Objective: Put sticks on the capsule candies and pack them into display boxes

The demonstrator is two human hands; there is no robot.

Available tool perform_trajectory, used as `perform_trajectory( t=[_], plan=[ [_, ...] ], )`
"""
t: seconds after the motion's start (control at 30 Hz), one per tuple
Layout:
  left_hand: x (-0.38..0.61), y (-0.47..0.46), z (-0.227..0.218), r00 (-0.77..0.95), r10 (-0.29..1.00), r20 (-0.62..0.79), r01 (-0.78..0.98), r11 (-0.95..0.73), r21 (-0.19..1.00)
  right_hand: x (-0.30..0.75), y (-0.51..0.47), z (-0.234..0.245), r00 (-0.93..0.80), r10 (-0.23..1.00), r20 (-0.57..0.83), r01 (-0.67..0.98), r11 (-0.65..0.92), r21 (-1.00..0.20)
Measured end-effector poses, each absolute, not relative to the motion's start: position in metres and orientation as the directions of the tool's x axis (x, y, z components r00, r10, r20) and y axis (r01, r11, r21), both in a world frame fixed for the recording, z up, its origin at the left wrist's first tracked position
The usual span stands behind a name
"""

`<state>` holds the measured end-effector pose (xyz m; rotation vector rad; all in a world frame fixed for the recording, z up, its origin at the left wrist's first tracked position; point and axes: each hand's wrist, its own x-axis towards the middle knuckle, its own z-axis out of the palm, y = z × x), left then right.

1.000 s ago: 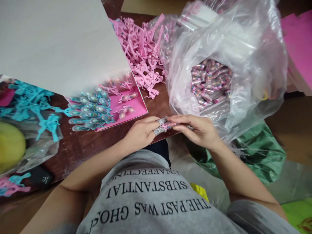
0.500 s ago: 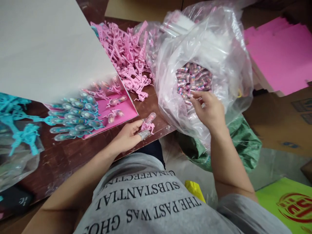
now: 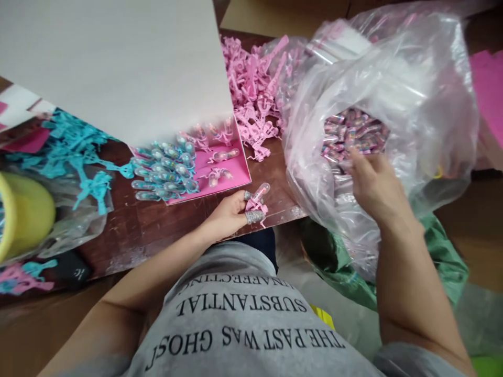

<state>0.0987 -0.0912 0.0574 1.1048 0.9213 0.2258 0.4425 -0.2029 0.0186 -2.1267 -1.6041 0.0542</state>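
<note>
My left hand (image 3: 231, 213), with grey wrapping on its thumb and finger, pinches a pink plastic toy piece with a clear-domed capsule (image 3: 259, 193) at the table edge. At the mouth of a large clear plastic bag (image 3: 310, 152), the fingers of my right hand (image 3: 377, 180) are drawn together among small shiny capsules (image 3: 356, 131). Blur and the hand itself hide whether a capsule is between those fingertips. Beside my left hand, a pink-floored box (image 3: 222, 195) holds blue and pink pieces fitted with capsules.
A raised white panel (image 3: 118, 63) covers part of the box. Loose pink pieces (image 3: 255, 99) lie behind it, and blue ones (image 3: 70, 141) to the left. A yellow tub (image 3: 29, 214) stands at the far left. Below the clear bag is a green bag (image 3: 444, 262).
The view has swung left, bringing the yellow tub into sight. My right hand's fingers have closed together at the capsules. My left hand keeps its pink piece.
</note>
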Motion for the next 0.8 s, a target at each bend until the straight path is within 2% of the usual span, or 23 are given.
perform_trajectory(
  t=[0.07, 0.1, 0.13, 0.2, 0.27, 0.4, 0.53, 0.7, 0.8],
  plan=[
    [0.095, -0.092, 0.064, 0.628, 0.542, -0.559, 0.264, 0.527, 0.808, 0.408, -0.211, 0.033, 0.318, 0.888, 0.332, 0.799, -0.062, -0.598],
    [0.094, -0.092, 0.066, 0.632, 0.524, -0.572, 0.255, 0.556, 0.791, 0.387, -0.213, 0.040, 0.295, 0.894, 0.337, 0.685, 0.048, -0.727],
    [0.094, -0.092, 0.067, 0.638, 0.507, -0.580, 0.244, 0.582, 0.776, 0.366, -0.215, 0.045, 0.247, 0.919, 0.309, 0.524, 0.142, -0.840],
    [0.095, -0.093, 0.069, 0.655, 0.478, -0.585, 0.230, 0.612, 0.757, 0.329, -0.213, 0.053, 0.136, 0.967, 0.214, 0.306, 0.164, -0.938],
    [0.096, -0.093, 0.069, 0.676, 0.454, -0.581, 0.237, 0.613, 0.754, 0.308, -0.208, 0.057, 0.050, 0.981, 0.186, 0.300, 0.163, -0.940],
    [0.092, -0.090, 0.073, 0.692, 0.434, -0.577, 0.253, 0.602, 0.757, 0.309, -0.199, 0.067, -0.115, 0.951, 0.288, 0.490, 0.307, -0.816],
    [0.084, -0.085, 0.079, 0.687, 0.448, -0.572, 0.238, 0.606, 0.759, 0.317, -0.195, 0.077, -0.244, 0.903, 0.353, 0.512, 0.430, -0.744],
    [0.071, -0.082, 0.080, 0.725, 0.469, -0.504, 0.233, 0.523, 0.820, 0.300, -0.194, 0.076, -0.254, 0.901, 0.351, 0.525, 0.434, -0.732],
    [0.060, -0.084, 0.077, 0.742, 0.517, -0.427, 0.257, 0.370, 0.893, 0.284, -0.194, 0.072, -0.152, 0.948, 0.278, 0.533, 0.316, -0.785]
  ],
)
